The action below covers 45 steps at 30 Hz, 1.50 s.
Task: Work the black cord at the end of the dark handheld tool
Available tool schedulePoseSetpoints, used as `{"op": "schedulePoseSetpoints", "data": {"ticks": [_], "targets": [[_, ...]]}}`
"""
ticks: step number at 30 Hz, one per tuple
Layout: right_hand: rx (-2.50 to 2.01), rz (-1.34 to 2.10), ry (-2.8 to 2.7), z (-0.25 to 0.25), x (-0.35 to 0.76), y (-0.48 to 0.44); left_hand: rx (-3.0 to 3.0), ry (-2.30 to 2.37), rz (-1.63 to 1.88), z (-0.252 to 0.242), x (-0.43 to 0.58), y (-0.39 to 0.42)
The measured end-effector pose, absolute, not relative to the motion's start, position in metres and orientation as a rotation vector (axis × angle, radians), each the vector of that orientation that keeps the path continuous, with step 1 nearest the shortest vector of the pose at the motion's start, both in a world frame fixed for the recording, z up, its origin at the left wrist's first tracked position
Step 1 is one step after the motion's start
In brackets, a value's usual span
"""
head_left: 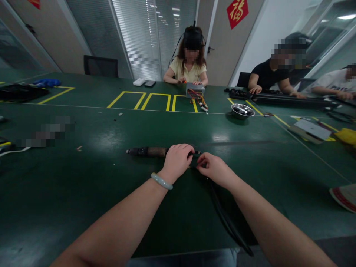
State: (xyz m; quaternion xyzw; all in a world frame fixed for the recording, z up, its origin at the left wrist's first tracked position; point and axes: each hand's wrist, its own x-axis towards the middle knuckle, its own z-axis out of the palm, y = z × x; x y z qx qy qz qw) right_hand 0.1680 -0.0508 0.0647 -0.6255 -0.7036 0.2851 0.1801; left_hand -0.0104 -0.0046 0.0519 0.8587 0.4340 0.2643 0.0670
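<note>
A long dark power screwdriver [151, 151] lies on the green table, its narrow metal tip pointing left. My left hand [179, 157], with a pale bangle at the wrist, is closed around its rear end and hides that part. Close to it on the right, my right hand [213, 166] has its fingers pinched at the end of a black cable [222, 209]; the exact grip is partly hidden. Below the hands the cable runs in a loop toward the near table edge and hangs over it. A thin dark piece shows between the two hands.
Across the table [83, 193] a person works on a grey metal box [195, 91] with coloured wires. A metal bowl [242, 111] stands right of it. Two people handle a long black part [294, 101] at the far right. A red-and-white object [344, 196] sits at the right edge.
</note>
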Motion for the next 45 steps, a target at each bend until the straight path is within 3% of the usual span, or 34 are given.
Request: {"op": "schedulePoseSetpoints", "data": {"ticks": [5, 20, 45], "targets": [[-1.749, 0.867, -2.069, 0.065, 0.163, -0.051, 2.577, 1.300, 0.818, 0.051, -0.011, -0.004], [-1.757, 0.430, -1.924, 0.048, 0.176, -0.032, 2.606, 1.262, 0.781, 0.052, -0.013, -0.006], [-1.613, 0.458, -1.849, 0.034, 0.177, -0.026, 2.618, 1.279, 0.851, 0.048, -0.011, -0.006]]}}
